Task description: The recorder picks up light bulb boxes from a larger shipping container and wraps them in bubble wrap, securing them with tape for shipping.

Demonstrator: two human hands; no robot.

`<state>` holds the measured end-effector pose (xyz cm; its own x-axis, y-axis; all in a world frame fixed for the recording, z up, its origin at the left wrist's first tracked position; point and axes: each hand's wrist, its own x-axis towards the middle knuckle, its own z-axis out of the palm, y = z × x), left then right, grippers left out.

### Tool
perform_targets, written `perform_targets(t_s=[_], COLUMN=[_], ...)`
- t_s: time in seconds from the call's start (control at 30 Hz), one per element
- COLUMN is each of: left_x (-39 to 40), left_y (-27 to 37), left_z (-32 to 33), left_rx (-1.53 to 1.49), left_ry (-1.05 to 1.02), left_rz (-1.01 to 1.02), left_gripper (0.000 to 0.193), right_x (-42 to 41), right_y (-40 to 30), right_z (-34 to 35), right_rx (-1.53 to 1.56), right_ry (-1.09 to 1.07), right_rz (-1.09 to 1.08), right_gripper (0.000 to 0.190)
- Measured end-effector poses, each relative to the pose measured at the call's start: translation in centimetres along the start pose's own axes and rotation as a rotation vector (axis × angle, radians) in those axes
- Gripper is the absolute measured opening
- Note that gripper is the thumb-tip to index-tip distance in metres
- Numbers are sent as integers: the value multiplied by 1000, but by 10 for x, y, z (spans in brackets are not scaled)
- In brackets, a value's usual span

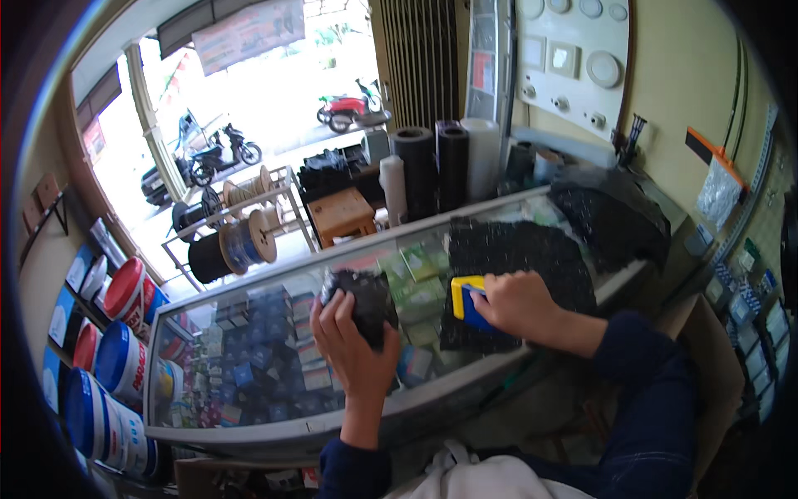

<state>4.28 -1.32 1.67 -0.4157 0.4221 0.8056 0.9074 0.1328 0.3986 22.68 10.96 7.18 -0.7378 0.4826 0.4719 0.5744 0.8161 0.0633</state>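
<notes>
My left hand point(358, 355) grips a small bundle wrapped in black plastic point(373, 304) from its near side. The bundle rests on or just over the glass top; its contents are hidden. In my right hand point(520, 305) is a yellow and blue hand-held object point(462, 300), possibly a tape dispenser, its lower part partly covered by my fingers. Beneath that hand a sheet of black bubble wrap point(530, 249) lies across the glass display counter point(293, 430). Small boxes point(249, 355) show through the glass, to the left of the bundle.
A heap of black plastic point(614, 212) covers the counter's right end. Rolls of wrapping film point(414, 174) stand behind the counter, beside a wooden stool point(341, 215). Cable spools point(249, 243) sit on a rack beyond. Paint buckets point(115, 362) are stacked at the left.
</notes>
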Motion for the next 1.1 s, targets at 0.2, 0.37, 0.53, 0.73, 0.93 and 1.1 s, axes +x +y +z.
perform_targets(t_s=[0.2,0.37,0.53,0.73,0.93,1.1], left_x=[10,17,17,13,-14,-39], left_y=[1,20,24,-10,-45,-66], left_z=[-11,-24,-22,-19,-35,-69], left_rx=[10,165,348,104,-330,-319], left_ry=[-120,-231,-321,-199,30,113], left_rz=[-9,-58,-65,-52,-17,-159], left_gripper=[47,41,36,30,31,40], right_x=[15,-11,-42,-54,-62,-49], right_y=[29,80,122,109,37,-40], right_z=[-11,39,82,58,44,93], right_rx=[85,59,-36,102,1128,1498], right_ry=[177,259,246,61,-78,-333], right_rz=[45,36,5,96,68,43], right_gripper=[34,32,33,28,46,57])
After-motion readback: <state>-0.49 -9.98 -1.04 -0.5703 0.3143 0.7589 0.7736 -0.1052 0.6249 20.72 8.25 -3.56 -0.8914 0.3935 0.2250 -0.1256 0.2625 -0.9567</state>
